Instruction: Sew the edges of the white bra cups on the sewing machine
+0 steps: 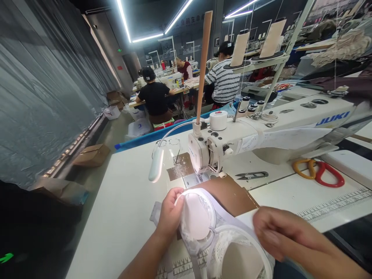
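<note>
A white lace bra (pixel 209 228) lies on the sewing table in front of the needle of a white Juki sewing machine (pixel 261 128). My left hand (pixel 170 211) is closed on the edge of one padded cup. My right hand (pixel 279 232) grips the garment's white band at the right, fingers curled over it. The other cup (pixel 238 255) sits nearer to me, partly out of view at the bottom.
Thread snips (pixel 252 175) and orange and red scissors (pixel 318 172) lie right of the needle. A gooseneck lamp (pixel 156 164) and a pair of glasses (pixel 170 144) stand to the left. Thread cones (pixel 241 48) sit above. Other people (pixel 155 97) sew at tables behind.
</note>
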`<state>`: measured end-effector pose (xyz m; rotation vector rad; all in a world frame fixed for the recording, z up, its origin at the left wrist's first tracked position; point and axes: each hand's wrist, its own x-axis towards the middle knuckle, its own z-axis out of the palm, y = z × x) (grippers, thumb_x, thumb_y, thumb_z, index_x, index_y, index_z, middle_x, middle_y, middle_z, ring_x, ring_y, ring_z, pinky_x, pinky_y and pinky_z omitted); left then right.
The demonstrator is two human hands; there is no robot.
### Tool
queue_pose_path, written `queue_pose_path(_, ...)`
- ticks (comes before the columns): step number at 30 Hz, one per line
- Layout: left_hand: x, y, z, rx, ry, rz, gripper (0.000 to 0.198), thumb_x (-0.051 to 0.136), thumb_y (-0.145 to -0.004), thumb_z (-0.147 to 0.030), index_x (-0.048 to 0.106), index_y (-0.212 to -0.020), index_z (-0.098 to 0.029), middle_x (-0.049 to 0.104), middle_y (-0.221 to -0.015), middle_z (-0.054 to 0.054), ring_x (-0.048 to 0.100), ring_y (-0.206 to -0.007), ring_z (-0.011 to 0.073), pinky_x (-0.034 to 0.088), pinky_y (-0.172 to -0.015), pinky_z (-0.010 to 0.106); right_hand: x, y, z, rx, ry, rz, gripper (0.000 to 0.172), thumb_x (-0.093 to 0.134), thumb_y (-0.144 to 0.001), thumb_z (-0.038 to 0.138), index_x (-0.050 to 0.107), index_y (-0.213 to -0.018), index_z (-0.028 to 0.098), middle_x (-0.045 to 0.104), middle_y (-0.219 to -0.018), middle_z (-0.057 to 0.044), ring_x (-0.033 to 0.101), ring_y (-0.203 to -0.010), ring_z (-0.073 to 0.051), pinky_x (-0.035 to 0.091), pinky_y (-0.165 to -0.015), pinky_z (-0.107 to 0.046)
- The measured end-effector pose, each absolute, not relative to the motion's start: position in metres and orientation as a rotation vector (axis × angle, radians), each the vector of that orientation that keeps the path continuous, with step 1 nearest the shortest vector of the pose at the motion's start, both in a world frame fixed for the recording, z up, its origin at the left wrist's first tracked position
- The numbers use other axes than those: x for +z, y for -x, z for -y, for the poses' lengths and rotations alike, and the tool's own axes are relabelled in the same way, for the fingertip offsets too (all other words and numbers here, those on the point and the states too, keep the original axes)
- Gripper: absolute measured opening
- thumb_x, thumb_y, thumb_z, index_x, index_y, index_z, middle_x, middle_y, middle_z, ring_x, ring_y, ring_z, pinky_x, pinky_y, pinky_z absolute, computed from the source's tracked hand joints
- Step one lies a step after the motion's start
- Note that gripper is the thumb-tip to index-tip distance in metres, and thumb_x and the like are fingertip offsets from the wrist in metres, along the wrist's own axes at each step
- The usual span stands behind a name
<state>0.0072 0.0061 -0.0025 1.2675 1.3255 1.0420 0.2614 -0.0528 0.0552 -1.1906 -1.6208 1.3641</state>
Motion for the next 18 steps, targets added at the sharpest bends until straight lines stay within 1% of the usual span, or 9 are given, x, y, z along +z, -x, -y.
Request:
queue_pose_path(2, -0.003, -0.007, -0.005, 1.013, -1.298, -1.312, 0.012, 0.051, -0.085, -0.028, 0.053, -0.095, -0.021, 0.06, -0.084, -0.001, 0.056, -0.078, 0.0146, 0.044, -0.07, 0.023, 0.049, -0.244, 0.034, 1.514, 1.087, 1.606, 0.031, 0.048, -0.087, 0.047, 0.056, -0.079, 0.018, 0.048, -0.062, 0.0, 0.046, -0.054, -0.011, 0.04, -0.052, -0.023)
queue_pose_path(4, -0.003, -0.006, -0.005, 0.977, -1.361, -1.3, 0.011, 0.051, -0.085, -0.027, 0.053, -0.093, -0.021, 0.06, -0.084, -0.001, 0.055, -0.077, 0.0147, 0.044, -0.068, 0.023, 0.042, -0.224, 0.017, 1.54, 1.024, 1.579, 0.027, 0.049, -0.087, 0.042, 0.055, -0.08, 0.017, 0.05, -0.066, 0.0, 0.048, -0.056, -0.011, 0.041, -0.055, -0.024)
queue_pose_path(5, -0.003, -0.005, -0.005, 0.963, -1.4, -1.297, 0.011, 0.051, -0.085, -0.028, 0.055, -0.092, -0.02, 0.061, -0.085, 0.0, 0.055, -0.078, 0.0154, 0.045, -0.069, 0.023, 0.039, -0.214, 0.01, 1.486, 1.043, 1.601, 0.025, 0.049, -0.087, 0.039, 0.056, -0.079, 0.017, 0.05, -0.064, 0.001, 0.048, -0.058, -0.012, 0.041, -0.058, -0.024)
queue_pose_path(8, -0.002, -0.002, -0.006, 0.905, -1.501, -1.3, 0.015, 0.049, -0.086, -0.029, 0.059, -0.092, -0.019, 0.064, -0.088, 0.003, 0.058, -0.083, 0.0183, 0.046, -0.074, 0.026, 0.029, -0.189, -0.006, 1.274, 1.11, 1.725, 0.02, 0.048, -0.088, 0.032, 0.058, -0.077, 0.017, 0.055, -0.07, 0.0, 0.051, -0.066, -0.013, 0.041, -0.062, -0.024)
queue_pose_path(11, 0.002, 0.003, -0.007, 0.807, -1.64, -1.387, 0.021, 0.047, -0.087, -0.028, 0.061, -0.1, -0.021, 0.066, -0.094, 0.004, 0.059, -0.089, 0.0202, 0.044, -0.078, 0.028, 0.015, -0.179, -0.015, 1.14, 1.179, 1.82, 0.022, 0.045, -0.089, 0.027, 0.058, -0.075, 0.018, 0.059, -0.074, 0.0, 0.053, -0.072, -0.015, 0.041, -0.064, -0.025)
queue_pose_path(13, 0.006, 0.006, -0.008, 0.724, -1.778, -1.478, 0.021, 0.047, -0.086, -0.026, 0.062, -0.1, -0.022, 0.067, -0.094, 0.004, 0.059, -0.086, 0.0203, 0.043, -0.075, 0.027, 0.004, -0.178, -0.018, 1.06, 1.222, 1.89, 0.023, 0.044, -0.089, 0.025, 0.057, -0.072, 0.018, 0.059, -0.073, -0.001, 0.053, -0.071, -0.015, 0.041, -0.063, -0.025)
queue_pose_path(15, 0.01, 0.008, -0.008, 0.638, -1.895, -1.52, 0.019, 0.045, -0.087, -0.026, 0.063, -0.09, -0.023, 0.066, -0.084, 0.002, 0.057, -0.075, 0.0189, 0.04, -0.067, 0.026, -0.003, -0.179, -0.019, 0.986, 1.24, 1.95, 0.024, 0.044, -0.09, 0.023, 0.056, -0.07, 0.018, 0.057, -0.07, -0.001, 0.053, -0.069, -0.015, 0.041, -0.061, -0.025)
queue_pose_path(18, 0.014, 0.01, -0.01, 0.567, -1.962, -1.52, 0.027, 0.042, -0.089, -0.029, 0.059, -0.07, -0.021, 0.056, -0.064, -0.001, 0.048, -0.059, 0.0158, 0.034, -0.056, 0.024, -0.008, -0.181, -0.019, 0.908, 1.195, 1.981, 0.023, 0.043, -0.09, 0.019, 0.057, -0.071, 0.018, 0.056, -0.073, -0.002, 0.053, -0.071, -0.015, 0.043, -0.064, -0.026)
